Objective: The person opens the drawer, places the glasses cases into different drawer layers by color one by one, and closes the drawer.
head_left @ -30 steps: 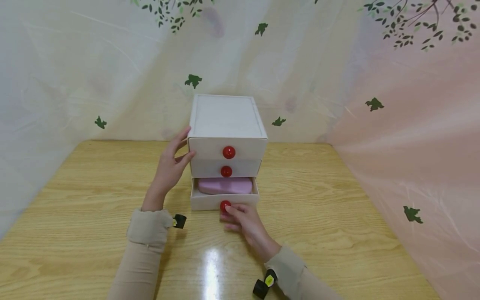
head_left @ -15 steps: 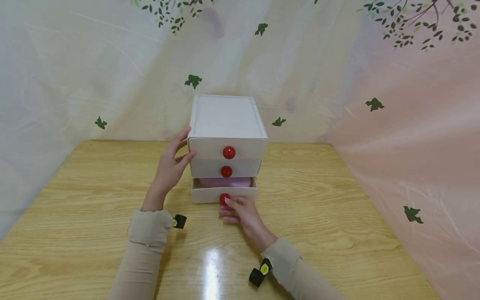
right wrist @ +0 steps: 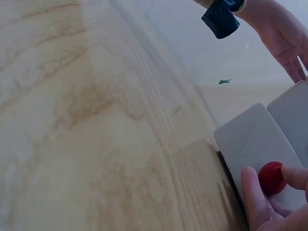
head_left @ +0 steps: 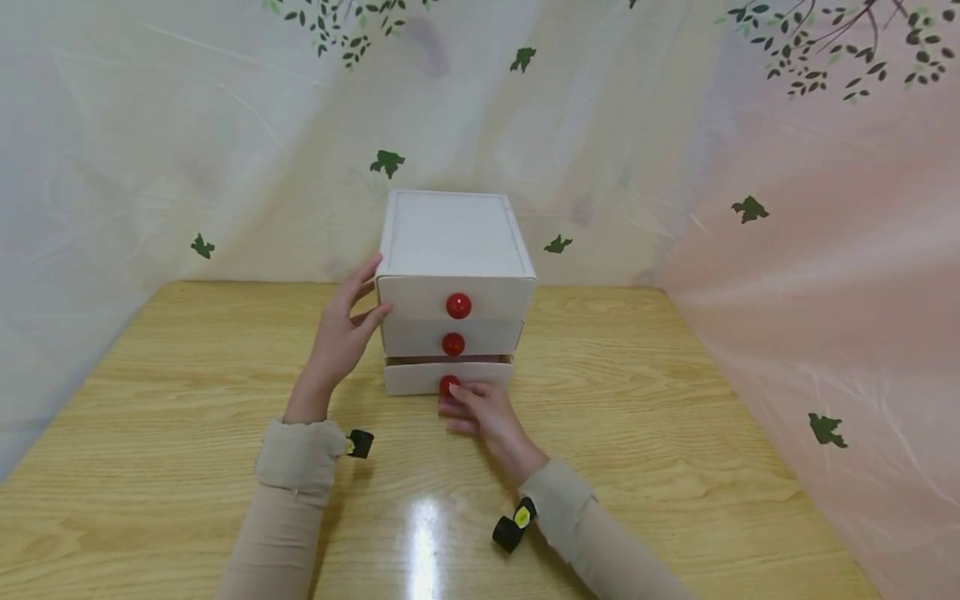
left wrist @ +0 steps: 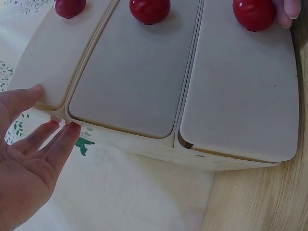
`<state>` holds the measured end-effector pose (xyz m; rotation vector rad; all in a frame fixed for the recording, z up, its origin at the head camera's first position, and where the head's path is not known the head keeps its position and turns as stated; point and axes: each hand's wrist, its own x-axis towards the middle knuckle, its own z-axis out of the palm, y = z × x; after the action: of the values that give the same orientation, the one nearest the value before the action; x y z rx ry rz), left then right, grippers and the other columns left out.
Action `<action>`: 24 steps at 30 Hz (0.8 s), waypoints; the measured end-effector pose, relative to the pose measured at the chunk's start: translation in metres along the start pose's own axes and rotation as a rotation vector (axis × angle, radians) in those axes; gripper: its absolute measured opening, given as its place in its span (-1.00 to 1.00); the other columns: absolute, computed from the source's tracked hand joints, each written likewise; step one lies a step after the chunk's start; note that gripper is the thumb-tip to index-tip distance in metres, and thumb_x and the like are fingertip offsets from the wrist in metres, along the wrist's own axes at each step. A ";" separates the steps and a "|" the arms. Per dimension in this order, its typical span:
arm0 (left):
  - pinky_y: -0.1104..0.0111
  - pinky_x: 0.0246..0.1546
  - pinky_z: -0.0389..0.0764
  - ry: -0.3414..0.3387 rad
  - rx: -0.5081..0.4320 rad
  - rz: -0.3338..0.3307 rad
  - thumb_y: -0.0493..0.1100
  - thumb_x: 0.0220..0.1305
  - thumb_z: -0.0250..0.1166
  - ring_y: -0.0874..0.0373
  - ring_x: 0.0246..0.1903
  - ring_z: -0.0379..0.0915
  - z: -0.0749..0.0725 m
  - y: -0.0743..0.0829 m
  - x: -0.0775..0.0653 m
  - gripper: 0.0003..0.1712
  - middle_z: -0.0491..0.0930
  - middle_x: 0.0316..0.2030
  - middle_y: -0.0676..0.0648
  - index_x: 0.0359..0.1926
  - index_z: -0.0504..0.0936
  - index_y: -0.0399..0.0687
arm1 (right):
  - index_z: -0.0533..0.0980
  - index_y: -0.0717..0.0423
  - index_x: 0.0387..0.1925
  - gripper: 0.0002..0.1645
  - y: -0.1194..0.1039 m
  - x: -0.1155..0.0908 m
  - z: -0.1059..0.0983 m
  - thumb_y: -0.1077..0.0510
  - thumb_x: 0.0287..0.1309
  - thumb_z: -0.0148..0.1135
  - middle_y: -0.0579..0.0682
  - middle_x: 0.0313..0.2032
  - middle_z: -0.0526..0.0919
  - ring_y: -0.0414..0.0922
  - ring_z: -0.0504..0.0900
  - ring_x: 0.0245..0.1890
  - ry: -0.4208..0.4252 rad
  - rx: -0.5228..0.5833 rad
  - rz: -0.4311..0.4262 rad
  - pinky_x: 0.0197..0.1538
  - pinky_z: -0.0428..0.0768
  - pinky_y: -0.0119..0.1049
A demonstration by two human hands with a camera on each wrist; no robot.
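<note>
A white three-drawer storage box (head_left: pixel 456 233) stands on the table, with a round red knob on each drawer front. My left hand (head_left: pixel 339 337) holds its upper left front corner. In the left wrist view, the thumb (left wrist: pixel 30 96) lies on the top drawer's front and the other fingers reach round to the side wall. My right hand (head_left: pixel 489 417) pinches the bottom red knob (right wrist: pixel 272 178) between thumb and fingers. The bottom drawer (head_left: pixel 412 377) juts out slightly, with a thin dark gap along its top edge; its inside is hidden. The middle drawer (head_left: pixel 412 337) and top drawer (head_left: pixel 412 297) are closed.
The box stands near the back of a wooden table (head_left: pixel 675 467). Behind and to the right hangs a pale curtain (head_left: pixel 615 125) with green leaf shapes. Each wrist carries a small black camera, such as the left wrist camera (head_left: pixel 361 443).
The bottom drawer has slid inward, away from me, with my right hand on its knob. The pink-purple object inside has gone out of sight. My left hand has stayed in place.
</note>
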<state>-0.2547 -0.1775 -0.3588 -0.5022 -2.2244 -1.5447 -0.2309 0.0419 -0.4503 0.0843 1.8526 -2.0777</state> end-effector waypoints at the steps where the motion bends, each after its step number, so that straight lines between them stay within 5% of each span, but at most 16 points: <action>1: -0.14 0.13 0.53 0.001 -0.001 0.000 -0.35 0.34 0.17 -0.20 0.34 0.27 0.000 0.000 0.000 -0.28 0.23 0.42 -0.18 0.46 0.19 -0.01 | 0.46 0.42 0.07 -0.62 -0.001 0.001 0.000 0.19 0.37 0.09 0.36 -0.03 0.65 -0.03 0.74 -0.14 0.002 -0.002 -0.001 -0.19 0.75 -0.27; 11: -0.13 0.12 0.54 0.000 -0.005 0.009 -0.37 0.33 0.18 -0.21 0.33 0.27 0.000 0.001 0.000 -0.28 0.24 0.41 -0.20 0.46 0.19 -0.03 | 0.49 0.41 0.02 -0.66 -0.007 0.013 -0.001 0.22 0.36 0.10 0.18 -0.21 0.72 -0.15 0.74 -0.26 0.036 0.000 -0.001 -0.25 0.75 -0.31; 24: -0.17 0.12 0.51 0.006 0.002 0.008 -0.37 0.33 0.17 -0.23 0.33 0.27 0.001 -0.001 0.000 -0.28 0.25 0.41 -0.21 0.46 0.20 -0.03 | 0.53 0.38 -0.01 -0.67 -0.010 0.014 -0.004 0.20 0.34 0.13 0.20 -0.17 0.73 -0.16 0.74 -0.30 0.045 -0.053 0.023 -0.23 0.75 -0.26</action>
<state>-0.2558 -0.1766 -0.3601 -0.5054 -2.2163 -1.5382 -0.2480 0.0433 -0.4450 0.1386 1.9225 -2.0259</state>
